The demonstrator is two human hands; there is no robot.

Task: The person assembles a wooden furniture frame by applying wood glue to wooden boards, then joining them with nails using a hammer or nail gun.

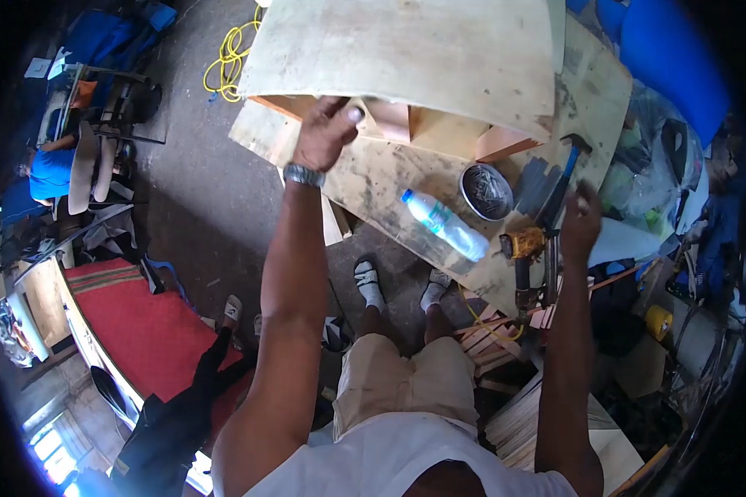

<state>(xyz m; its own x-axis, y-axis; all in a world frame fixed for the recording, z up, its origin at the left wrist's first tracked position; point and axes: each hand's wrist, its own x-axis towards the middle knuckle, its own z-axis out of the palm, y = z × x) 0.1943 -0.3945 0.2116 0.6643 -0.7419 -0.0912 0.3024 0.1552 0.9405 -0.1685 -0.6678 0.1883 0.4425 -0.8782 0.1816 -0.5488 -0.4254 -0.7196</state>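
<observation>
Two hands work: the left hand [327, 132] grips the board [406, 50] at 12 o'clock on the table [389, 178], the right hand [580, 222], shut or not I cannot tell, is by the hammer [565, 170] at 2 o'clock; best hold the board still.

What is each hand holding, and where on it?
The left hand grips the plywood panel at its near edge. The right hand is at the hammer handle's end; whether it grips cannot be told.

No legible text or labels anywhere
</observation>
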